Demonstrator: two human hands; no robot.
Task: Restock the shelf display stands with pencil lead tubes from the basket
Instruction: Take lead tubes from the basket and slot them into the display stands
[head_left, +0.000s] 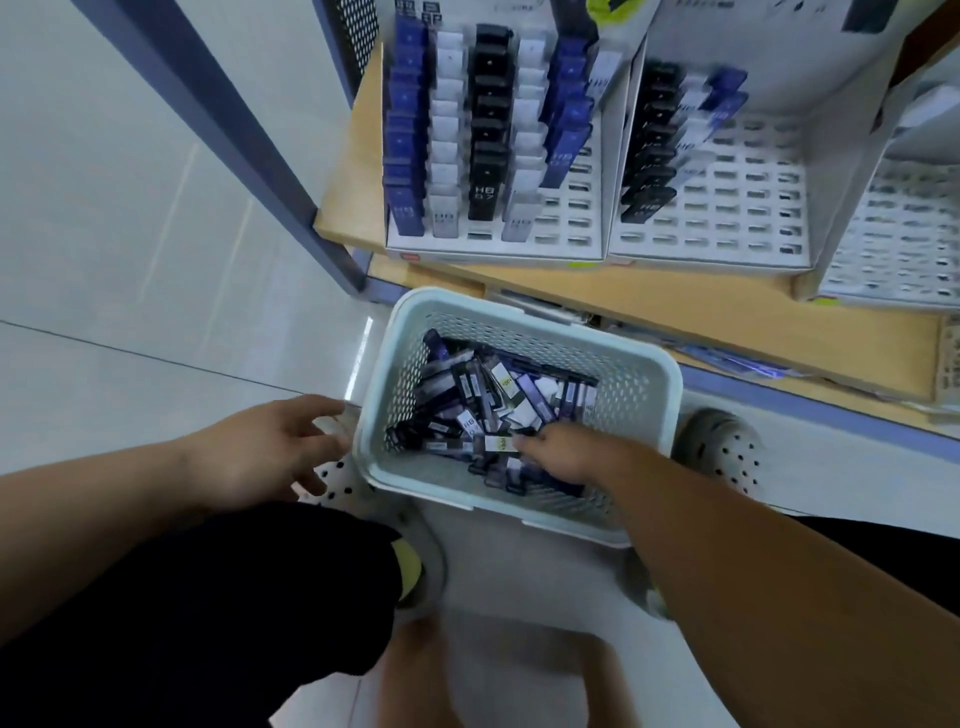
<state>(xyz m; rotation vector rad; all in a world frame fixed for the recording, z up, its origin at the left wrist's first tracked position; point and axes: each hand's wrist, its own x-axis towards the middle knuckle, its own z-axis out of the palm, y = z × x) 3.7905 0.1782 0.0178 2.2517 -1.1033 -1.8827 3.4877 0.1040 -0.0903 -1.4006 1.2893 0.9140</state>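
A pale perforated basket (639, 384) stands on the floor between my feet, holding a heap of several black, blue and white pencil lead tubes (483, 410). My right hand (563, 452) is down inside the basket on the heap, fingers among the tubes; whether it grips one is hidden. My left hand (265, 447) hovers open beside the basket's left wall, fingers spread and empty. On the wooden shelf (343, 171) above, the left display stand (493, 249) carries rows of blue, white and black tubes. The middle stand (727, 208) is filled only at its left.
A third white stand (893, 249) with bare slots sits at the right edge. A grey-blue shelf post (218, 119) slants down the left. My perforated clogs (727, 447) flank the basket on the pale tiled floor. A lower shelf (779, 358) holds packets.
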